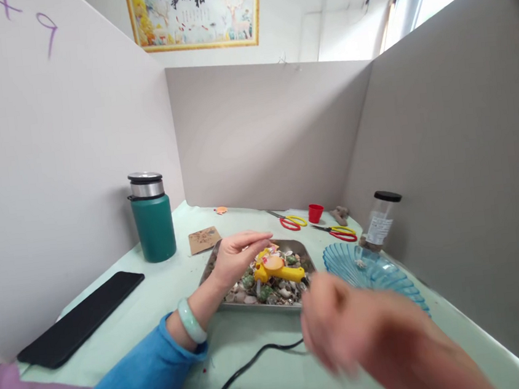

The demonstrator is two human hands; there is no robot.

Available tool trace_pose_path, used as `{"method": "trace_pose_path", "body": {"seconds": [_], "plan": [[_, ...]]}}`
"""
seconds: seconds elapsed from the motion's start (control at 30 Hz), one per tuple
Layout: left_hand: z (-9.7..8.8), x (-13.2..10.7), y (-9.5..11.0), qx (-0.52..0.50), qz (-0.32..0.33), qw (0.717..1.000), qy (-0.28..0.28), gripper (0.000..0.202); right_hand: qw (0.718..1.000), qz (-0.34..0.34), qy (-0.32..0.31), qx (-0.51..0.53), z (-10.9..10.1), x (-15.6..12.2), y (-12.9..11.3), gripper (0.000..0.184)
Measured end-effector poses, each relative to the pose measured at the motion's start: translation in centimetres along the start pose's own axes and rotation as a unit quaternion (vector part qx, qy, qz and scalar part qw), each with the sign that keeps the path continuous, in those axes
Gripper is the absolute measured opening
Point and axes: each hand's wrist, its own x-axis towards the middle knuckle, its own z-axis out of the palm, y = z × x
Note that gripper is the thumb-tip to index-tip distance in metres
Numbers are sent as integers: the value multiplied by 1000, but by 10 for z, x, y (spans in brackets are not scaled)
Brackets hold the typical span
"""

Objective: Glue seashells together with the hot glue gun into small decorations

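Blurred in the right foreground, the person's right hand [329,323] has its fingers curled in; whether it pinches anything cannot be told. Beyond it, a yellow hot-glue gun [292,274] rests over mixed seashells [252,297] in a shallow metal tray [262,307] on the counter [128,319]. Bright yellow, the gun points its handle to the right and a pale tip downward at the left; a rounded orange piece [275,263] covers part of it. Over the tray's left side, the left hand [235,256] holds its fingers straight and close together; whether they pinch anything cannot be told.
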Motion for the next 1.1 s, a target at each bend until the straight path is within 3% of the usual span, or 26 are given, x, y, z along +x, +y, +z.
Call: {"method": "trace_pose_path", "body": {"seconds": [0.07,0.13,0.27,0.43,0.67,1.1], "plan": [[0,0,0,12,2,1000,-2,18,983,30,89,-156,-11,20,18,28],[1,0,-1,14,2,1000,0,19,940,23,143,-310,-17,35,42,32],[2,1,-4,12,-6,1000,-2,20,865,2,149,-479,-18,46,84,45],[1,1,-3,26,-9,1000,-3,20,784,-39,139,-604,-15,44,100,52],[1,3,-1,37,3,999,-6,21,752,-51,167,-636,-15,42,104,50],[1,2,-1,29,9,1000,-6,20,749,-54,166,-639,-11,41,106,53]]}}
